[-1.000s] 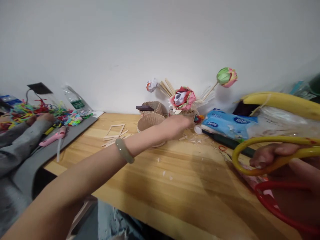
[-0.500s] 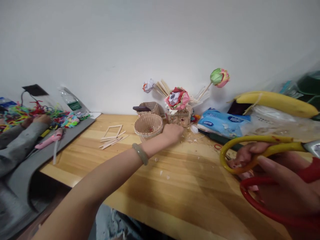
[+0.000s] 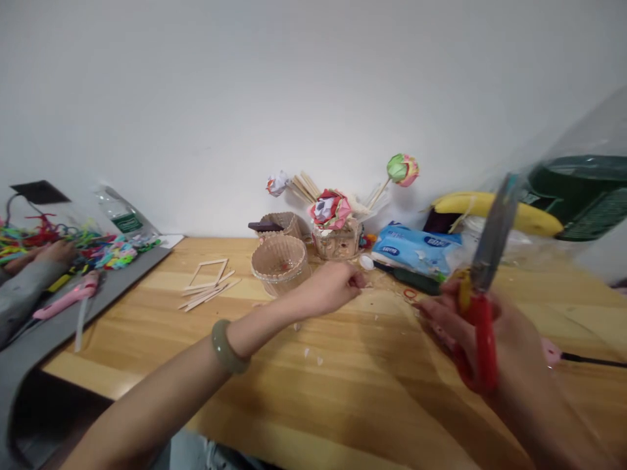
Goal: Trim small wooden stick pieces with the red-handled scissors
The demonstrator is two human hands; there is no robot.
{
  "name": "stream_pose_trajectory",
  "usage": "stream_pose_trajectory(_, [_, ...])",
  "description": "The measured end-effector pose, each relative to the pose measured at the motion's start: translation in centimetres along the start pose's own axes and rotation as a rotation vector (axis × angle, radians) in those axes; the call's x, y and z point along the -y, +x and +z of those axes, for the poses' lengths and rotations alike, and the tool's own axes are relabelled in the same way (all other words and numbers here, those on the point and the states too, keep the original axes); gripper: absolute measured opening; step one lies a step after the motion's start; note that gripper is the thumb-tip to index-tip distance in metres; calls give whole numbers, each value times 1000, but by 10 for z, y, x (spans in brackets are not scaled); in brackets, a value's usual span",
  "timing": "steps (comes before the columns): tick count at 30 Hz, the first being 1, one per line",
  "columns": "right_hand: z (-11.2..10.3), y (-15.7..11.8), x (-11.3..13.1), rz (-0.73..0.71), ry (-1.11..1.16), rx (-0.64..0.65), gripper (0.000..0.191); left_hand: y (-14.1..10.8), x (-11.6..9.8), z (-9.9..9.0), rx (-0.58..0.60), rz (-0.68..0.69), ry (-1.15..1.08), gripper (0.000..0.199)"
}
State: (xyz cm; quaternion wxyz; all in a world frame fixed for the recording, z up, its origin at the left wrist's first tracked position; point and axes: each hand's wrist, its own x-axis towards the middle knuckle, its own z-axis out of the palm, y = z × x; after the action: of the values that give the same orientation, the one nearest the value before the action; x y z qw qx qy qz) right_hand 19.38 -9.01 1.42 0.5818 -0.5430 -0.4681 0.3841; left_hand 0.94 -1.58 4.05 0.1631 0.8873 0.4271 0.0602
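Observation:
My left hand, with a green bangle on its wrist, is closed just over the wooden table; what its fingers pinch, if anything, is too small to name. Scissors with red and yellow handles are gripped in my right hand, blades pointing up. Beside my left forearm sits a round stick basket. Behind my left hand, a decorated stick box bears a red and pink paper flower. White scraps lie near my left hand.
Wooden sticks lie left. A tissue pack, banana and green container are at the right. A pink glue gun lies on a grey mat, where another person's hands touch colourful strands. A dark phone rests behind the basket.
The scissors have swung upright in my right hand, which has moved left. My left hand has shifted slightly down and nearer. The whole view has turned a little to the right.

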Motion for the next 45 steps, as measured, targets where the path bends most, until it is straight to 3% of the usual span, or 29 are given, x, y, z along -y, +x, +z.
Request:
stream_pose_trajectory(3, [7,-1,-2,47,-31,33,38,-2,-12,3,-36,50,-327,13])
stream_pose_trajectory(6, [13,-1,-3,35,-45,23,45,1,-24,9,-100,-24,-735,6])
stream_pose_trajectory(10, [14,-1,-2,23,-52,4,49,4,-33,17,-253,-108,-1065,11])
stream_pose_trajectory(14, [13,-1,-1,35,-53,-6,49,6,-26,23,-292,-84,-1298,17])
stream_pose_trajectory(18, [10,4,-4,60,-82,-43,47,9,-9,26,-229,-77,-1339,39])
stream_pose_trajectory(22, [7,10,1,91,-166,-84,42,10,-1,24,-127,83,-1189,65])
stream_pose_trajectory(26, [13,12,14,137,-214,-101,35,8,-7,22,-73,93,-1010,40])
stream_pose_trajectory(29, [18,11,18,166,-205,-104,33,9,-8,25,-113,151,-1155,39])
stream_pose_trajectory(33, [18,9,13,188,-191,-89,35,13,-3,31,-119,153,-1465,59])
stream_pose_trajectory(36, [15,9,9,175,-175,-67,35,12,-3,28,-43,71,-1745,68])
stream_pose_trajectory(40, [12,9,4,151,-127,-29,40,9,-9,24,59,13,-1907,57])
stream_pose_trajectory(45, [15,6,-1,149,-76,-5,51,8,-11,26,211,21,-2056,86])
